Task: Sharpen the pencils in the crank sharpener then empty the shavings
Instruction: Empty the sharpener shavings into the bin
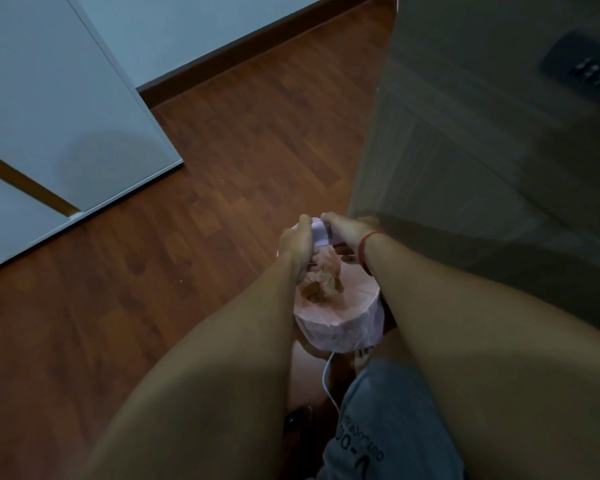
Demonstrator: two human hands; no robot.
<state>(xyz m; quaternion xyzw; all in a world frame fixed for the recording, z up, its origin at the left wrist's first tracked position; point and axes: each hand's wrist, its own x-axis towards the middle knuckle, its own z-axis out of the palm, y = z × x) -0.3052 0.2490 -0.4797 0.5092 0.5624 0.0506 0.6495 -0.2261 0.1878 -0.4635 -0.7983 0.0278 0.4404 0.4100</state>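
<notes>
Bare forearms (257,323) stretch down toward a pink-lined bin (340,327). Over it the left hand (297,242) and right hand (345,233) both pinch a small lilac sharpener piece (321,233), just above shavings (321,285) lying inside.

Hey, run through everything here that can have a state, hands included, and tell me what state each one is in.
left hand: grips the left end of the lilac sharpener part.
right hand: grips its right end.
lilac sharpener part: held above the bin; open or closed, too blurred to tell.
bin: upright on the floor, uncovered, pink liner, brownish scraps inside.
</notes>
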